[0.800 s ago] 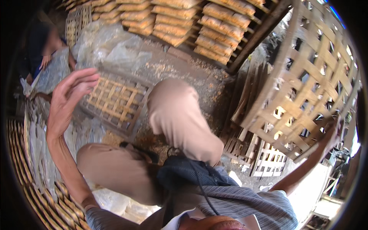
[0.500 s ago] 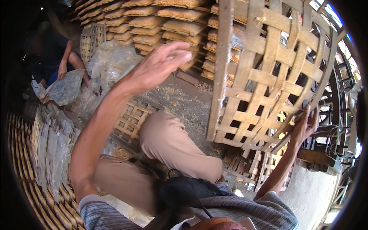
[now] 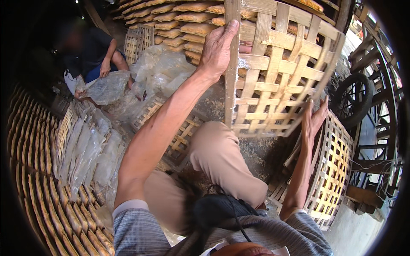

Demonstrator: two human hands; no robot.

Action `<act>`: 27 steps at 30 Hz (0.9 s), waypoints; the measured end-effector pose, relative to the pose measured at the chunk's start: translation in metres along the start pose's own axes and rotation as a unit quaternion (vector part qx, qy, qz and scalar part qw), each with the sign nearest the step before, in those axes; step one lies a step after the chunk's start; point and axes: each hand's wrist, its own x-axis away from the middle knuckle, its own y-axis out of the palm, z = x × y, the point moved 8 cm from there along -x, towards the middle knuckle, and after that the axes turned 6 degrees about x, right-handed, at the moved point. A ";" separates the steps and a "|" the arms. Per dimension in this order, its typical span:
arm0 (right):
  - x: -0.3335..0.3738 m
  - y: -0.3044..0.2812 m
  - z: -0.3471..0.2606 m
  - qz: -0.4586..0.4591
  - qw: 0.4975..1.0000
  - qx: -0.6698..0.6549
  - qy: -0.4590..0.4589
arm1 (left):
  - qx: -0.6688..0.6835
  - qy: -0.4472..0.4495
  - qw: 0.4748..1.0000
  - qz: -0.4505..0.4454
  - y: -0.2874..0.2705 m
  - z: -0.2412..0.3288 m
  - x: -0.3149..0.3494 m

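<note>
A woven bamboo tray (image 3: 279,64) with a wooden rim stands tilted up before me, to the right of centre. My left hand (image 3: 220,49) is closed round its left rim, thumb on the near side and fingertips behind the lattice. At the lower right edge my right hand (image 3: 315,117) holds the rim between thumb and fingers; part of that grip is hidden. Below the right hand leans another woven tray (image 3: 335,164). A further lattice tray (image 3: 183,136) lies on the ground by my bent knee (image 3: 220,153).
Rows of orange-brown slabs on racks (image 3: 196,27) fill the back, with more slabs (image 3: 51,205) at the left. Plastic sheets (image 3: 92,147) lie stacked beside them. At the far left a person (image 3: 104,53) sits handling a clear plastic sheet (image 3: 106,87). A wheel (image 3: 353,99) stands at the right.
My left hand, free in the air before, has reached right and taken hold of the tray's left rim. The tray has turned and sits lower in view. My right hand stays at its edge.
</note>
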 end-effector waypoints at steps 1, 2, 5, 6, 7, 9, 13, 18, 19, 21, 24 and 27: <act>-0.005 -0.005 -0.028 0.046 0.998 -0.017 -0.031 | -0.023 0.011 1.000 0.009 -0.004 0.005 0.000; -0.011 -0.018 -0.066 0.092 0.993 -0.036 -0.059 | -0.048 0.022 0.998 0.017 -0.007 0.011 -0.001; -0.031 -0.033 -0.181 -0.049 0.960 -0.242 -0.133 | -0.088 0.034 0.994 0.063 -0.025 0.031 -0.005; -0.034 -0.033 -0.221 -0.078 0.935 -0.254 -0.234 | -0.101 0.026 0.992 0.076 -0.032 0.040 -0.004; -0.033 -0.029 -0.251 -0.154 0.913 -0.281 -0.251 | -0.103 0.023 0.990 0.090 -0.035 0.049 -0.002; -0.036 -0.028 -0.311 -0.241 0.871 -0.274 -0.329 | -0.084 0.057 0.990 0.102 -0.035 0.069 -0.002; -0.013 -0.011 -0.366 -0.141 0.814 -0.214 -0.522 | -0.024 0.051 0.988 0.144 -0.048 0.081 0.014; 0.008 -0.007 -0.374 -0.102 0.802 -0.221 -0.545 | -0.024 -0.026 0.974 0.224 -0.057 0.085 0.037; 0.010 -0.005 -0.370 -0.091 0.802 -0.226 -0.545 | -0.018 -0.033 0.975 0.219 -0.057 0.082 0.038; 0.015 -0.003 -0.363 -0.080 0.801 -0.233 -0.546 | -0.016 -0.030 0.970 0.240 -0.057 0.078 0.046; 0.025 0.008 -0.354 -0.086 0.779 -0.267 -0.561 | -0.002 -0.035 0.967 0.253 -0.056 0.067 0.058; 0.038 0.005 -0.347 -0.065 0.775 -0.259 -0.574 | -0.016 -0.028 0.968 0.249 -0.057 0.061 0.063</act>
